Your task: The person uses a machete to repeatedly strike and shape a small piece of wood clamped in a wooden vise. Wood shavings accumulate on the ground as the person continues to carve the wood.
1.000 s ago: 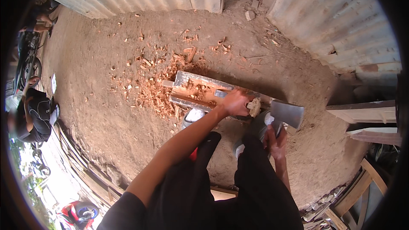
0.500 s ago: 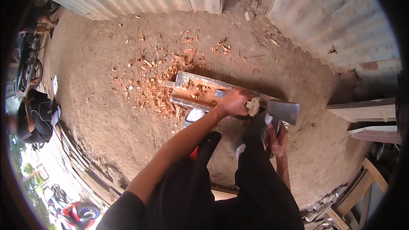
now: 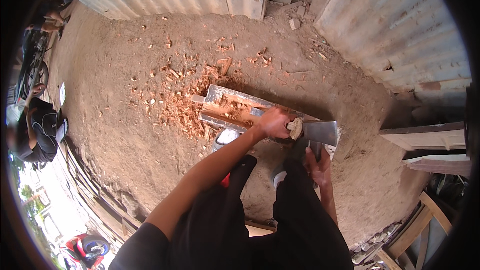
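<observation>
My left hand (image 3: pixel 274 121) is wrapped round a chisel, whose frayed wooden handle end (image 3: pixel 295 128) sticks out on the right. The chisel's metal blade shows left of the fist, low over a hollowed wooden block (image 3: pixel 212 115) lying slantwise on the ground. In my right hand (image 3: pixel 319 162) is a hatchet, gripped by its dark handle. Its broad grey head (image 3: pixel 321 132) is right beside the chisel's handle end; whether they touch I cannot tell. Loose shavings (image 3: pixel 231 106) lie in the block's hollow.
Reddish wood chips (image 3: pixel 182 105) litter the dirt floor around the block's left end. Corrugated metal sheets (image 3: pixel 395 25) stand at the far side. Wooden planks (image 3: pixel 425 137) jut in from the right. At the left edge sits another person (image 3: pixel 42 132), near a motorbike wheel (image 3: pixel 40 77).
My right hand has swung the hatchet to the left, bringing its head up to the chisel's handle end. My left hand stays nearly in place on the chisel.
</observation>
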Tool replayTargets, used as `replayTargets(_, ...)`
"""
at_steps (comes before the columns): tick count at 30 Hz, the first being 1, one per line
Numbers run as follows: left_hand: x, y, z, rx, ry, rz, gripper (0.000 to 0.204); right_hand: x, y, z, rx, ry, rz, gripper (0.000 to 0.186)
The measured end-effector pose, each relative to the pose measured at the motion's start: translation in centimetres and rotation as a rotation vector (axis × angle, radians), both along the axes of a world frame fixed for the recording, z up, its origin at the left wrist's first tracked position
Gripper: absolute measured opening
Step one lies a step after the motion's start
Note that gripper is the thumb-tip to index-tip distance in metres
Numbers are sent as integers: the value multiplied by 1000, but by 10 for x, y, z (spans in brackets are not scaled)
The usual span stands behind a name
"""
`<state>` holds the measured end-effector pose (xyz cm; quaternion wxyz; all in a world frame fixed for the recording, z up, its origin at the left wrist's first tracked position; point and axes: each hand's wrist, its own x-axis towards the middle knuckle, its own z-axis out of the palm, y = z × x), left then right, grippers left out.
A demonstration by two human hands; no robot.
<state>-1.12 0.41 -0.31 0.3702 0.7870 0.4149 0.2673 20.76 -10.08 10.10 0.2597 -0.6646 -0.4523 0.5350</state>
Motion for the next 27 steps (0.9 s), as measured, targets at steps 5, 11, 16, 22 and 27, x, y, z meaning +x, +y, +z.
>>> replayTargets(5,4,-1,-4,35,4,24,32,-15,-11,-3,30,165,-267,25)
replayTargets(11,-2,-1,-8,-4,65,4,31,-1,13,14,-26,-16,-18,26)
replayTargets(16,4,3,-7,62,-54,6,30,-15,6,5,-79,54,-111,27)
replayTargets(22,3,1,-13,45,-6,27,31,-10,-7,-4,-21,98,-243,28)
replayTargets(27,0,5,2,-9,-44,-1,31,-3,6,5,-15,-51,1,27)
